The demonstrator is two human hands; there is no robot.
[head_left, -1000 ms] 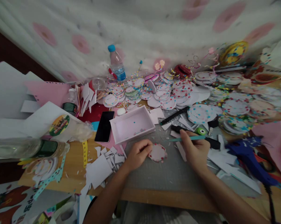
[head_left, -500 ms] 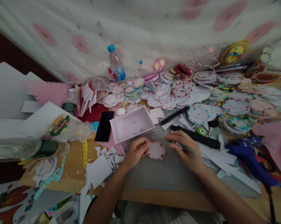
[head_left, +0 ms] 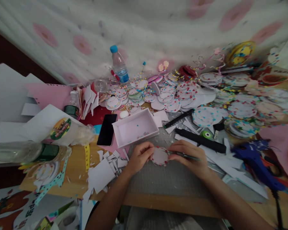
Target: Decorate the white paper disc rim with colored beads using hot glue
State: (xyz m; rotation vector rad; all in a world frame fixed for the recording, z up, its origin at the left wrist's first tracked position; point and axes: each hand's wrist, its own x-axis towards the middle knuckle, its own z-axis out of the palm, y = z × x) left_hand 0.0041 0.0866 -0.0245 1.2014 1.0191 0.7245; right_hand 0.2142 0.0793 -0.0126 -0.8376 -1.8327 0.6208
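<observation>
The right hand (head_left: 191, 157) has moved in to three o'clock of the dotted disc (head_left: 160, 156), pinching a slim tool (head_left: 185, 155); the left hand (head_left: 140, 157) pinches its rim near nine. The disc lies at five o'clock from the pale box (head_left: 133, 129).

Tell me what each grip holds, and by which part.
Left grip: red-dotted disc, at its left edge. Right grip: thin tool, between thumb and fingers; exact spot along its length can't be told.
</observation>
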